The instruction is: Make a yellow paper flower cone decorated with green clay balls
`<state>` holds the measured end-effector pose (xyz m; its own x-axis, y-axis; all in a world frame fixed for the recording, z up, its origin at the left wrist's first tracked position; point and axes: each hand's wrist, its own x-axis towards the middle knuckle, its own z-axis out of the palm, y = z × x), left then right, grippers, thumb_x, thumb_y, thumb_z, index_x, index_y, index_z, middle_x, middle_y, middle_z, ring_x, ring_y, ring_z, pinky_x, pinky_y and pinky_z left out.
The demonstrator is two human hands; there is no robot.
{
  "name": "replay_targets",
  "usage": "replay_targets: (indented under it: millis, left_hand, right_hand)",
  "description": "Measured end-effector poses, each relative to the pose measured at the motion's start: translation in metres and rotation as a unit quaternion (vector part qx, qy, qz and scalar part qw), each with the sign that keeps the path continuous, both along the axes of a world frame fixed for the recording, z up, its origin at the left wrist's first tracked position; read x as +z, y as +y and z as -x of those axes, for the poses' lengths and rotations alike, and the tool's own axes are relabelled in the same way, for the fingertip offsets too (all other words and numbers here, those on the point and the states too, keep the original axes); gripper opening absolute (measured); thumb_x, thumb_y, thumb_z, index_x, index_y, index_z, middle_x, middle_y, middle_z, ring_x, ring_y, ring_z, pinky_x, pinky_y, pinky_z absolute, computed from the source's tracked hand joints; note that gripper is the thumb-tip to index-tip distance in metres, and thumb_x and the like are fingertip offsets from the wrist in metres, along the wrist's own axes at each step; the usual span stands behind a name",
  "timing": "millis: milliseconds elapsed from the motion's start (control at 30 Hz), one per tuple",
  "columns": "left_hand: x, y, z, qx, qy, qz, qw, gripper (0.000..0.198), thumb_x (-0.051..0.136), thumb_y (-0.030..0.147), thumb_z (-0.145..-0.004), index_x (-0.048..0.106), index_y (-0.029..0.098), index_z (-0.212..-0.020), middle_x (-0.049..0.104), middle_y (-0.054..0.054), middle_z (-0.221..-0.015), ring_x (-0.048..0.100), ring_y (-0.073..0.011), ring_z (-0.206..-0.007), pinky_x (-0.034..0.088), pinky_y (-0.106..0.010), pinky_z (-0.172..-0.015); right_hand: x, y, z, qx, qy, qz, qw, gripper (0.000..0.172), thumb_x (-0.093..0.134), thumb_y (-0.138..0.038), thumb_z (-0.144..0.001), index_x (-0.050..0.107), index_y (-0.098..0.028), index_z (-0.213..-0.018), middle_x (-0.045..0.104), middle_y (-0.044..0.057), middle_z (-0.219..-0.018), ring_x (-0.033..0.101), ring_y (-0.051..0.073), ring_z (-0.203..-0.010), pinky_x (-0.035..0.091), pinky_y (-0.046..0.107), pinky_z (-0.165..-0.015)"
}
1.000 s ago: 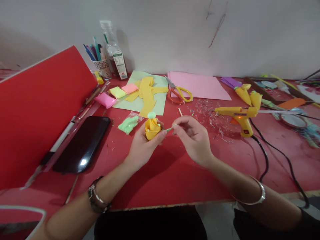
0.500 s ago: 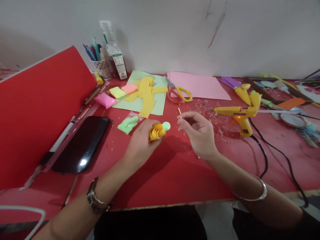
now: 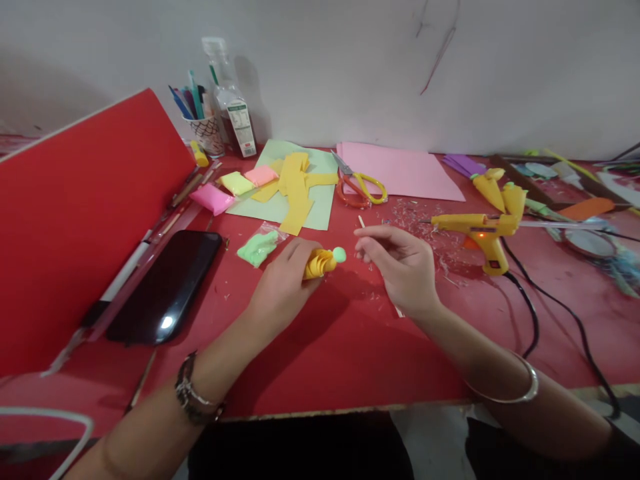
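Observation:
My left hand (image 3: 284, 280) is wrapped round a yellow curled-paper piece (image 3: 320, 264), whose layers overlap like petals. A pale green clay ball (image 3: 339, 255) sits at its right end, facing my other hand. My right hand (image 3: 403, 267) hovers just to the right with thumb and index finger pinched; anything between them is too small to make out. Under that hand a thin stick (image 3: 361, 222) lies on the table, showing at both sides of it. A bag of light green clay (image 3: 259, 248) rests just beyond my left hand.
A yellow glue gun (image 3: 473, 225) with a lit light and black cord lies right. Scissors (image 3: 361, 188), yellow paper strips (image 3: 296, 193) and pink sheets (image 3: 405, 172) lie behind. A phone (image 3: 166, 285), pen cup (image 3: 205, 133) and glass bottle (image 3: 237, 123) stand or lie left.
My left hand has tilted the yellow paper piece, so its green ball points further right. My right hand has shifted only slightly, its fingertips still together.

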<state>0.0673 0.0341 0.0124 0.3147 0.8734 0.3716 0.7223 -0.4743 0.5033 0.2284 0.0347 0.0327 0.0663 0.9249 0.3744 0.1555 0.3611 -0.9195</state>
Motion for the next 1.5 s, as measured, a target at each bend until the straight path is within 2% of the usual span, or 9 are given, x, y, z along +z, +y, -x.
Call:
replay_targets:
  millis: [233,400,567,867,1033,1233,1500]
  left_hand:
    - [0.000,0.001,-0.002,0.002,-0.012,0.001,1.000,0.016,0.055,0.012,-0.073,0.050,0.017,-0.088,0.058,-0.001,-0.083,0.053,-0.0143,-0.074,0.042,-0.023,-0.060]
    - [-0.002,0.001,0.000,-0.002,0.007,0.001,1.000,0.013,0.052,0.014,-0.075,0.050,0.017,-0.088,0.057,-0.002,-0.085,0.054,-0.0148,-0.073,0.042,-0.024,-0.057]
    - [-0.003,0.000,0.001,-0.018,0.005,0.000,1.000,0.018,0.052,0.012,-0.074,0.049,0.017,-0.091,0.057,-0.003,-0.087,0.054,-0.0152,-0.073,0.042,-0.025,-0.059]
    - [-0.003,0.000,0.000,-0.046,-0.005,-0.001,0.999,0.017,0.053,0.011,-0.074,0.049,0.016,-0.089,0.055,-0.003,-0.083,0.051,-0.0152,-0.070,0.042,-0.026,-0.058]
    - [-0.007,0.000,-0.002,-0.043,-0.006,0.010,0.999,0.018,0.054,0.011,-0.073,0.048,0.017,-0.089,0.055,-0.003,-0.083,0.052,-0.0146,-0.069,0.042,-0.025,-0.057]
    - [-0.008,-0.001,-0.005,-0.051,0.000,0.016,0.999,0.020,0.055,0.009,-0.071,0.049,0.016,-0.088,0.055,-0.003,-0.083,0.053,-0.0149,-0.070,0.041,-0.023,-0.053]
    - [-0.008,-0.003,-0.005,-0.064,-0.008,0.012,0.998,0.018,0.053,0.009,-0.073,0.048,0.016,-0.088,0.054,-0.002,-0.081,0.052,-0.0135,-0.068,0.039,-0.021,-0.052]
  right_hand:
    - [-0.003,0.003,0.000,0.033,0.044,0.021,0.998,0.017,0.055,-0.010,-0.073,0.064,-0.019,-0.084,0.067,-0.003,-0.071,0.063,0.008,-0.066,0.054,0.023,-0.066]
    - [-0.001,0.002,0.001,0.025,0.024,0.019,0.999,0.011,0.056,-0.012,-0.073,0.064,-0.018,-0.078,0.066,-0.003,-0.067,0.063,0.009,-0.063,0.054,0.024,-0.063]
    - [-0.001,-0.001,0.001,0.003,-0.049,-0.067,0.997,0.008,0.060,-0.011,-0.069,0.061,-0.018,-0.070,0.061,-0.005,-0.063,0.056,0.006,-0.055,0.048,0.019,-0.053]
    - [0.001,-0.006,0.001,0.032,-0.199,-0.192,0.960,0.009,0.060,-0.011,-0.071,0.059,-0.020,-0.071,0.058,-0.002,-0.070,0.054,0.010,-0.066,0.045,0.025,-0.061]
    - [0.002,-0.007,0.002,0.028,-0.206,-0.206,0.956,0.009,0.061,-0.012,-0.072,0.059,-0.021,-0.071,0.056,-0.001,-0.071,0.054,0.011,-0.068,0.044,0.026,-0.063]
    - [-0.001,-0.008,0.004,0.067,-0.237,-0.226,0.942,0.008,0.062,-0.012,-0.071,0.059,-0.019,-0.071,0.052,0.000,-0.074,0.051,0.011,-0.071,0.043,0.026,-0.065]
    - [-0.003,-0.007,0.004,0.045,-0.269,-0.231,0.934,0.006,0.061,-0.016,-0.072,0.060,-0.022,-0.070,0.048,0.000,-0.077,0.048,0.013,-0.075,0.041,0.031,-0.069]
